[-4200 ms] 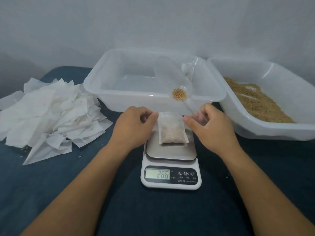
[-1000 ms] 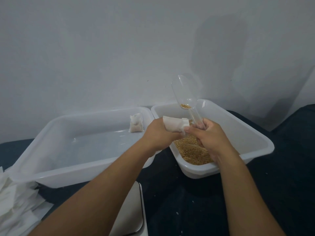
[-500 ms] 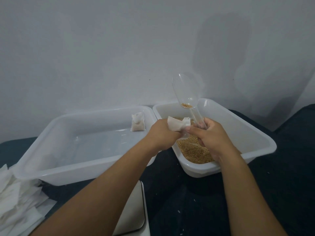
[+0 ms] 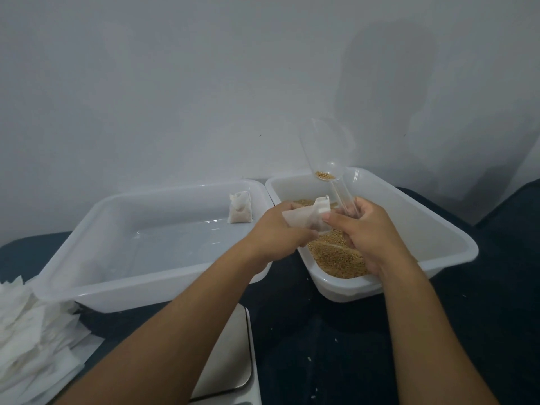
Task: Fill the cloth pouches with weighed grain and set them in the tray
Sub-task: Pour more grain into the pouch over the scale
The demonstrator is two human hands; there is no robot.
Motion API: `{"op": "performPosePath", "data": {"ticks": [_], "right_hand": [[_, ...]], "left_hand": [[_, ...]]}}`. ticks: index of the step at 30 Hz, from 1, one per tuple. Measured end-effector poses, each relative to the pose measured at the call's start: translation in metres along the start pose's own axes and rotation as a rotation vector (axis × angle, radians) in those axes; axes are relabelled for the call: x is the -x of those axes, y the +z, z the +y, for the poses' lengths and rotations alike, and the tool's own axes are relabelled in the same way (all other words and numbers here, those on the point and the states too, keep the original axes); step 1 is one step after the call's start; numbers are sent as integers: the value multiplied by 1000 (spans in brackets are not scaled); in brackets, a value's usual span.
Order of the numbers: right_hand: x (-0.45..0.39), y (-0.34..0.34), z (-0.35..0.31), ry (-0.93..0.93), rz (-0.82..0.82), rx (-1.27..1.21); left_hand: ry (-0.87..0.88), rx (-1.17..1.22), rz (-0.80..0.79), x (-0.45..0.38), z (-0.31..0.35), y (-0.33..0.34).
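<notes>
Step in hand: opening an empty pouch (image 4: 304, 219) over the grain bin (image 4: 438, 229). Left hand (image 4: 277, 229) grips it; right hand (image 4: 362, 226) pinches its mouth while holding the scoop (image 4: 327, 153) upright. Next: spread the mouth, then scoop grain. One filled pouch (image 4: 240, 211) lies in the tray (image 4: 87, 276)

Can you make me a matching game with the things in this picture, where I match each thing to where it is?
Things:
1. filled pouch
2. clear scoop
3. pile of empty pouches
4. scale

Places:
A. bottom edge, between the arms
B. far corner of the left tray
C. gripped by the right hand, above the grain bin
D. lower left, beside the tray

Pairs: 1-B, 2-C, 3-D, 4-A
</notes>
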State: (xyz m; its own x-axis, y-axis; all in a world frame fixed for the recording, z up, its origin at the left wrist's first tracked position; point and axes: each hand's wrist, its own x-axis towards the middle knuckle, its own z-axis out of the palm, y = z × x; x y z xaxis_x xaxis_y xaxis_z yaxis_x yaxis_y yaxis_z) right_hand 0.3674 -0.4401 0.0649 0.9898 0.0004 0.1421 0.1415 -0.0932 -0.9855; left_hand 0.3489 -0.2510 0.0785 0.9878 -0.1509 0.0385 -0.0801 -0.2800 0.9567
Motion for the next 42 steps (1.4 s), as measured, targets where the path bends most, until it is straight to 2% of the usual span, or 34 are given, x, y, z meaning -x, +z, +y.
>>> {"op": "performPosePath", "data": {"ticks": [4, 7, 11, 14, 18, 23, 26, 28, 32, 36, 39, 42], "right_hand": [[10, 5, -20, -96, 4, 76], [18, 11, -43, -237, 13, 266], [26, 22, -70, -375, -94, 521], [29, 31, -81, -385, -119, 581], [29, 42, -83, -308, -151, 384], [21, 38, -61, -35, -90, 62], [9, 19, -44, 123, -9, -12], [0, -3, -33, 193, 39, 101], [-12, -42, -14, 276, 30, 634], [-20, -50, -1, 304, -31, 1069], [-22, -45, 7, 315, -75, 1245], [-22, -42, 16, 339, -104, 1307]], "left_hand": [[40, -24, 15, 16, 0, -8], [104, -9, 17, 29, 1, -18], [235, -5, 157, 40, 3, -32], [310, -15, 203, 45, 7, -40], [319, -56, 230, 49, 11, -54], [190, -29, 320, 49, 10, -75], [147, 25, 341, 47, 11, -83], [122, 62, 350, 46, 13, -86], [108, 102, 350, 38, 16, -96], [114, 112, 357, 22, 16, -108], [82, 63, 341, 5, 15, -118], [43, -28, 325, -12, 9, -127]]}}
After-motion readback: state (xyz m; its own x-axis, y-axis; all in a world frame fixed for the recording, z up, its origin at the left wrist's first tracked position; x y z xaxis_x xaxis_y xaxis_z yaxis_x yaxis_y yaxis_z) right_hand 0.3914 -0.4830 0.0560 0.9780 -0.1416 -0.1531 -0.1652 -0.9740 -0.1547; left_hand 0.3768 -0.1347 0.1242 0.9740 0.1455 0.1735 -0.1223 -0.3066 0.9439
